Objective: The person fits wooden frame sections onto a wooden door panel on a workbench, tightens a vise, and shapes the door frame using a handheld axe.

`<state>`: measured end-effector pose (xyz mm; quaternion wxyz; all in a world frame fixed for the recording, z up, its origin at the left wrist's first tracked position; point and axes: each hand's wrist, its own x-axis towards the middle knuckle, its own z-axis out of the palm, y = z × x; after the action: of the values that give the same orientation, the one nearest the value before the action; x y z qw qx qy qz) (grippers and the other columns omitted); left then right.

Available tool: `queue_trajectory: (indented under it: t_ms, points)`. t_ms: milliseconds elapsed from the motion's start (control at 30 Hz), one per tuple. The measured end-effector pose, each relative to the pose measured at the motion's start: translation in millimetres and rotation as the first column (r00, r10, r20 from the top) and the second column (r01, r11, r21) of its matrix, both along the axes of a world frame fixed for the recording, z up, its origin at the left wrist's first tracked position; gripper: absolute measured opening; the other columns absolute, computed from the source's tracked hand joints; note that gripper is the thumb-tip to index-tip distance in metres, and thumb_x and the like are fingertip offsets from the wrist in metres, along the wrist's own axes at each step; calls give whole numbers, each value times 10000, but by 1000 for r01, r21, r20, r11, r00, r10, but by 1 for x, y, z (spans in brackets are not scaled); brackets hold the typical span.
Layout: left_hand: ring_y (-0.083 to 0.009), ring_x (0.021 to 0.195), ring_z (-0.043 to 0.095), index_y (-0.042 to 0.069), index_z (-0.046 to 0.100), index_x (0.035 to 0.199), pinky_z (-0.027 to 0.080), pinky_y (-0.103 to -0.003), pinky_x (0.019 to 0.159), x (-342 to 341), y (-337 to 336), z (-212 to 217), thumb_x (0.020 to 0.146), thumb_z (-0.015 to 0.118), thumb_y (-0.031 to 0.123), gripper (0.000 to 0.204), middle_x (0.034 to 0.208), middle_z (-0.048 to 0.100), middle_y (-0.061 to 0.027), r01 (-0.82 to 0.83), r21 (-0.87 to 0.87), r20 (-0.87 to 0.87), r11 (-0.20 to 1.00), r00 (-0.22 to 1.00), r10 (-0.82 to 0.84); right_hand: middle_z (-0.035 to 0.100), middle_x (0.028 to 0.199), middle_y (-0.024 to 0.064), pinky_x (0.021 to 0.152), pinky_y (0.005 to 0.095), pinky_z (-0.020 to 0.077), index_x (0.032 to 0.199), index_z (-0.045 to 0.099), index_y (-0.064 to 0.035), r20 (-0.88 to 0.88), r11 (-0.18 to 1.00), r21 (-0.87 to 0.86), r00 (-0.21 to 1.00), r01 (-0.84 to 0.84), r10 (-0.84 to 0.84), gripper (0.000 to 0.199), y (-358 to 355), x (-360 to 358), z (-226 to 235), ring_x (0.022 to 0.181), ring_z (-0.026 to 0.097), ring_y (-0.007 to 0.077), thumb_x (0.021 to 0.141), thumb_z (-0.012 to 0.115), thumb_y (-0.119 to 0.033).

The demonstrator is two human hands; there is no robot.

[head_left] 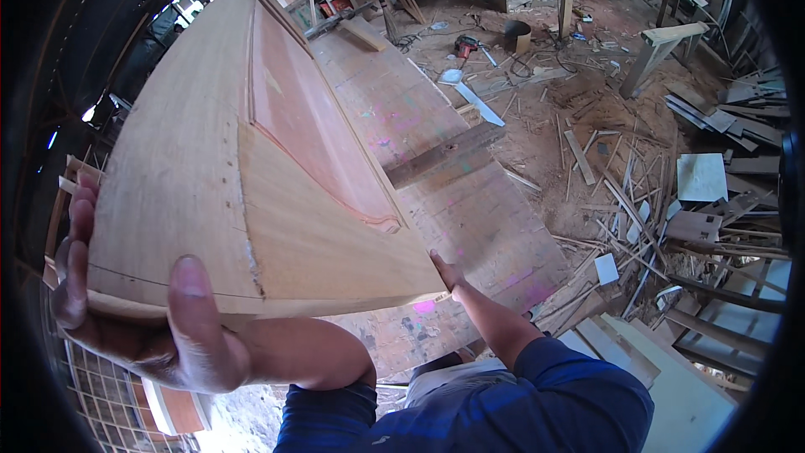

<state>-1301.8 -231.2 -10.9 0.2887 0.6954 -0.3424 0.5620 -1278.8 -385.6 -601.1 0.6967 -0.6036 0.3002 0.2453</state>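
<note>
Panel (180, 138) sits tilted over the work table (495, 210), long side running away from the person, near end between both hands. Left hand (159, 356) grips the near left corner, thumb on top; right hand (449, 273) touches the near right one (fingers hidden, can't tell if it's gripping).

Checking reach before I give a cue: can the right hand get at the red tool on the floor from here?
Probably not: the right hand is at the near right corner of the wooden panel, and the paint-spotted work surface lies between it and the red tool.
</note>
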Motion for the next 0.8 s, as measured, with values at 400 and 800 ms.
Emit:
queue_trajectory:
  t_ms: [400, 800]
  points:
    - [-263, 1360, 562, 205, 523, 1305, 212, -659, 1297, -9, 44, 4, 737, 714, 172, 601, 1276, 604, -39, 167, -36, -52, 985, 984, -168, 769, 1191, 182, 928, 367, 570, 1246, 769, -23, 49, 915, 404, 998, 14, -37, 821, 7, -8, -6, 1078, 743, 287, 977, 532, -762]
    - [-399, 1360, 554, 112, 547, 1302, 254, -757, 1237, 84, 77, 3, 742, 653, 287, 596, 1328, 607, -136, 102, -131, 32, 986, 995, -98, 785, 1051, 141, 779, 411, 600, 1138, 794, 0, -98, 944, 208, 965, 257, -242, 803, 18, 71, -18, 895, 758, 258, 903, 668, -758]
